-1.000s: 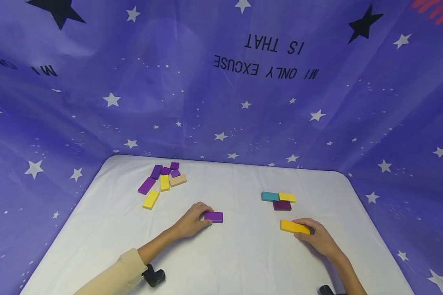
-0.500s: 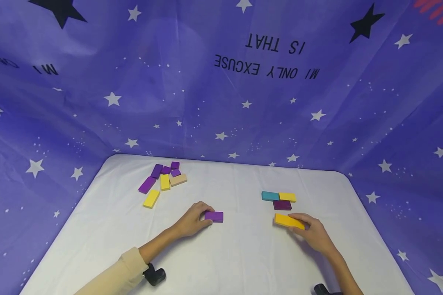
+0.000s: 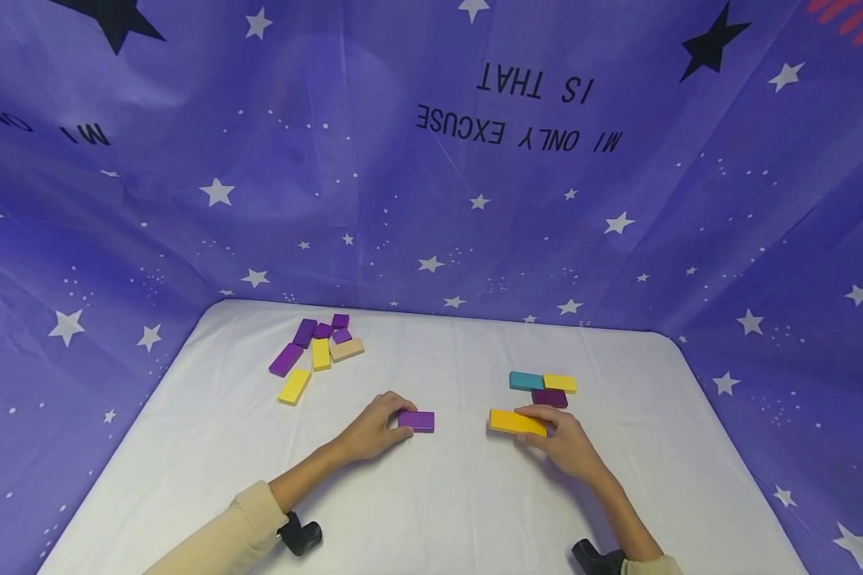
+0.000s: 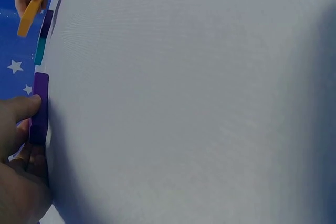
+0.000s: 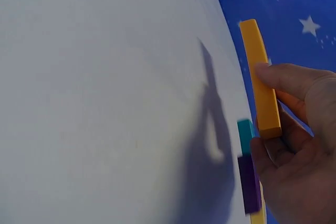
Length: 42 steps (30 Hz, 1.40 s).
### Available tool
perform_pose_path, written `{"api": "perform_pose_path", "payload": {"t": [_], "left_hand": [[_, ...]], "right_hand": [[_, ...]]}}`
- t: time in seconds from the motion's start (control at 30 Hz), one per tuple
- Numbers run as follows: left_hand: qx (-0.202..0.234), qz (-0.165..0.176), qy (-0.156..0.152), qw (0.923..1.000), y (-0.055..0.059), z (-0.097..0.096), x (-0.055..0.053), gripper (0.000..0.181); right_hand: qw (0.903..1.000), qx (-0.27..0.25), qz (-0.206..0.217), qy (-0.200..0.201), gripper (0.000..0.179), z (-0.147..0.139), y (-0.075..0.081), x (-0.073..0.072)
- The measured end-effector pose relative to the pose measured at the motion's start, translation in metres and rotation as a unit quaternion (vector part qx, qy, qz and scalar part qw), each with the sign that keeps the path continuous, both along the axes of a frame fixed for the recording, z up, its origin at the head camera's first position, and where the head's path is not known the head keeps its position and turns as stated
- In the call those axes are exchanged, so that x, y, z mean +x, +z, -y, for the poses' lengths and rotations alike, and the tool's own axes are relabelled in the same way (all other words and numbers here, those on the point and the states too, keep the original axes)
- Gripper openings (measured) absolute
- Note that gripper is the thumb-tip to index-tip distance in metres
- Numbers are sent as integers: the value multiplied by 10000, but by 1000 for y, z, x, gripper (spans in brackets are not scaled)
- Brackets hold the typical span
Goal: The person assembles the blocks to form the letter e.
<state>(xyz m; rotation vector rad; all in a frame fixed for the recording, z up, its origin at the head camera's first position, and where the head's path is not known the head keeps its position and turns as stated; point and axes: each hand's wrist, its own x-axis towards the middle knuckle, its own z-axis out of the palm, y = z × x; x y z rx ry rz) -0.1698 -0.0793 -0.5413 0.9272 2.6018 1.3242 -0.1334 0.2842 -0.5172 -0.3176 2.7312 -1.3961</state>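
My left hand (image 3: 374,429) grips a purple block (image 3: 420,422) by its left end, thumb at the near side and fingers at the far side; the block lies on the white table. An orange-yellow block (image 3: 512,422) is pinched in my right hand (image 3: 566,444), its free end pointing left toward the purple block, a gap between the two. In the right wrist view this orange-yellow block (image 5: 259,80) is held above the tabletop, its shadow falling apart from it. Just behind my right hand lie a teal block (image 3: 526,381), a yellow block (image 3: 559,384) and a dark purple block (image 3: 550,398), touching.
At the back left several loose blocks lie in a cluster, among them a purple block (image 3: 286,360), a yellow block (image 3: 295,386) and a beige block (image 3: 347,350). A blue starry cloth (image 3: 431,160) surrounds the white table (image 3: 431,511) behind and at the sides.
My right hand has carried the orange-yellow block leftward, from right of the three-block group to in front of it. The left hand and the purple block have stayed in place.
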Motion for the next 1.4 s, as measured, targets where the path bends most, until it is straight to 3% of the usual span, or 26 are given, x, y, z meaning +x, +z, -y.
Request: {"api": "perform_pose_path", "payload": {"t": [0.33,0.57,0.8,1.4], "left_hand": [[91,-237,-19,9997,-4,1,-1,28],[205,-603,-96,9979,-7,1,-1,28],[59,-32,-46,10000,-2,0,-1,28],[86,24,42,10000,-4,-1,-1,29]], "right_hand": [[9996,32,42,268,35,36,-10,-16],[9989,118,41,458,33,55,-16,-23],[9988,180,6,462,32,69,-21,-27],[9978,297,-1,598,32,79,-20,-30]]}}
